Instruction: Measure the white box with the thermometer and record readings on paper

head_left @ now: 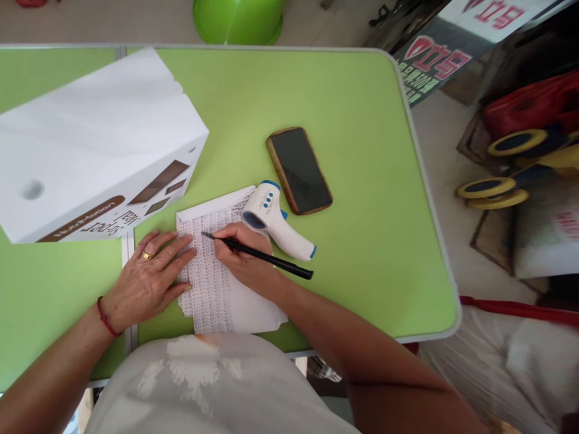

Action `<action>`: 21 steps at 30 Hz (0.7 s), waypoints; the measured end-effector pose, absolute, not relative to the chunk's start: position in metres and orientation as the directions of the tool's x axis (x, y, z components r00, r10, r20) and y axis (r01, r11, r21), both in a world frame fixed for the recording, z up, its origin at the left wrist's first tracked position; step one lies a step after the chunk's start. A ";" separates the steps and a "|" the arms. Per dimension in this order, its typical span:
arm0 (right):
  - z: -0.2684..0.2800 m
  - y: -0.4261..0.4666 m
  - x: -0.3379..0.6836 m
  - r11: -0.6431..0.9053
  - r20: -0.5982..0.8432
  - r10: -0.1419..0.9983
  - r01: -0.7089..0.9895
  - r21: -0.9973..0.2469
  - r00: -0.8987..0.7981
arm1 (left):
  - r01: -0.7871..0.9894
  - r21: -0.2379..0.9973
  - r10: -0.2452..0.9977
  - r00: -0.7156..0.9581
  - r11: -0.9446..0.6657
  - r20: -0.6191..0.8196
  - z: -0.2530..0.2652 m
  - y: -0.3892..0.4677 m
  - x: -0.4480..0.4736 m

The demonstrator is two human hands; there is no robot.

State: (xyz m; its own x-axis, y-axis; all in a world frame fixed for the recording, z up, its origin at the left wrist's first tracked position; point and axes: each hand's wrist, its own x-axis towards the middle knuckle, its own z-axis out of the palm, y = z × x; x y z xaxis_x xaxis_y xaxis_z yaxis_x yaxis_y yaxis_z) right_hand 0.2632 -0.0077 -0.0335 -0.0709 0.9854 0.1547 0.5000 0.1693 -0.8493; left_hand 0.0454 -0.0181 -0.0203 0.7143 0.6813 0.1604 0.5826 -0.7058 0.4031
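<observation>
My right hand (244, 256) grips a black pen (271, 259), its tip on or just above a sheet of paper (210, 295) covered in dense rows of small writing. Spread flat, my left hand (156, 271) rests with its fingertips on the paper's left edge and wears a gold ring. A white and blue infrared thermometer (278, 223) lies across the upper right of the paper, close by my right hand. Farther up lies a smartphone (301, 169) in a brown case, its screen dark.
A large white box (104, 132) with brown print takes up the table's left side. The green table (362, 181) has a pale raised rim. Beyond its far edge stands a bright green tub (237, 21). Sacks (549, 235) and yellow-handled items (493, 193) are at the right.
</observation>
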 end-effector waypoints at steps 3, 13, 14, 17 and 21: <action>-0.032 -0.007 0.264 0.163 0.132 0.986 0.519 -0.839 -0.098 | 0.581 0.411 0.684 0.711 -0.702 0.163 -0.020 -0.018 0.045; -0.033 -0.007 0.263 0.127 0.120 0.992 0.487 -0.864 -0.047 | 0.580 0.403 0.681 0.711 -0.708 0.174 -0.020 -0.017 0.045; -0.033 -0.007 0.263 0.120 0.119 0.992 0.480 -0.869 -0.032 | 0.578 0.403 0.680 0.712 -0.710 0.176 -0.020 -0.017 0.045; -0.034 -0.005 0.264 0.118 0.131 0.991 0.474 -0.872 -0.005 | 0.575 0.400 0.677 0.713 -0.714 0.182 -0.020 -0.017 0.045; -0.035 -0.005 0.263 0.119 0.128 0.992 0.503 -0.856 -0.015 | 0.577 0.387 0.673 0.718 -0.719 0.179 -0.021 -0.017 0.045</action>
